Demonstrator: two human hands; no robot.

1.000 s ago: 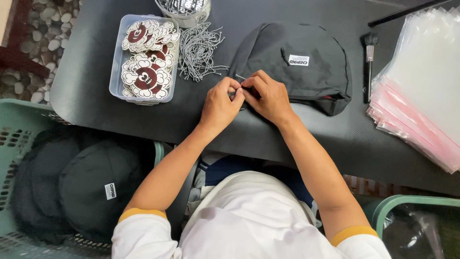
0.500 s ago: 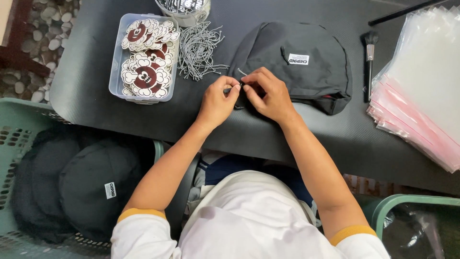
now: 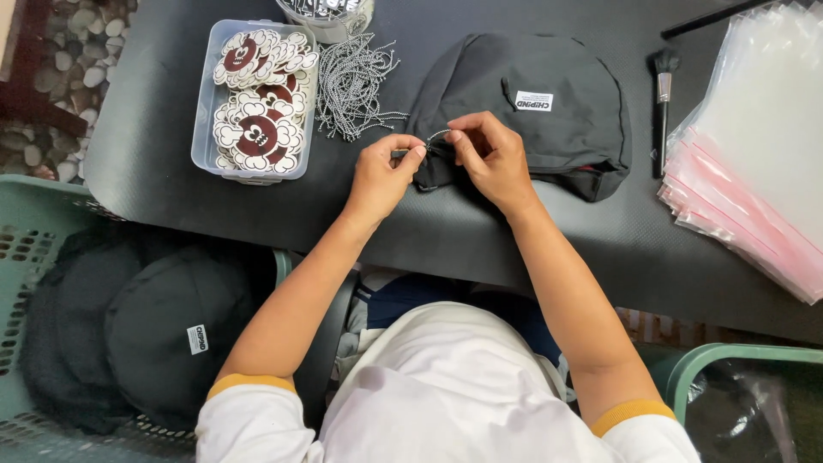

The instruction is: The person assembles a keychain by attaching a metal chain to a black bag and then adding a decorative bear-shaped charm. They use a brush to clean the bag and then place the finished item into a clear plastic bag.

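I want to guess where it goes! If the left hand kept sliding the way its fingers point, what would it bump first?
The left hand points toward the right hand, so it would likely meet those fingers and the small ball chain pinched between them, at the black cap's edge.

Work surface is a dark grey matte desk [image 3: 171, 189] with a rounded near-left corner, evenly lit, without hard shadows. Beyond its far-left edge the floor [image 3: 73, 34] is set with pale rounded pebbles, where a dark reddish wooden piece [image 3: 26, 94] stands. A green plastic slatted basket [image 3: 34, 214] sits low at left; a second green rim [image 3: 737, 356] shows at lower right.
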